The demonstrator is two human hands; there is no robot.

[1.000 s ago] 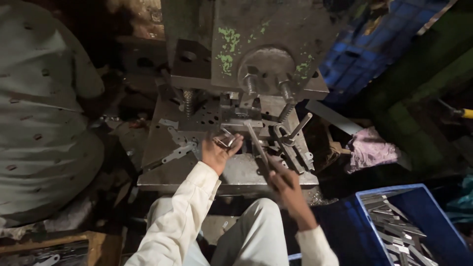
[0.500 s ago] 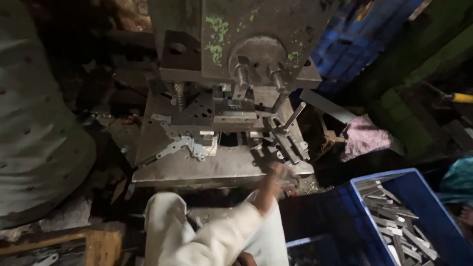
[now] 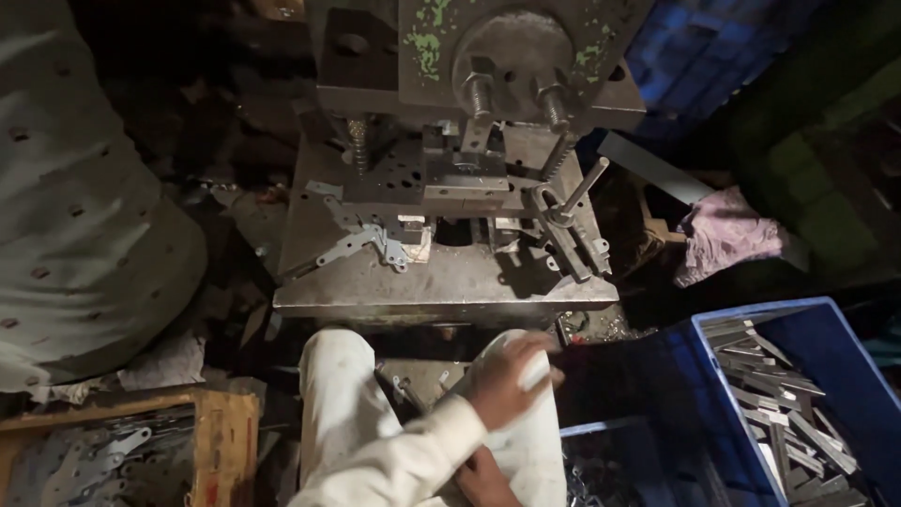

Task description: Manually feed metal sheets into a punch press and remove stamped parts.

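Below the press table (image 3: 441, 291), one hand (image 3: 486, 479) is mostly hidden under a white sleeve (image 3: 404, 465), so its grip cannot be told. The blue crate (image 3: 845, 338) beside the table is cut off by the edge.

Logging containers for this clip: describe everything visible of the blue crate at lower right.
The blue crate looks like moulded plastic, rectangular, open-topped, with a paler rim. It sits low at the right beside the press table, partly cut off by the frame edge. Inside lie many flat grey metal strips, loosely heaped at mixed angles. No hand touches it.
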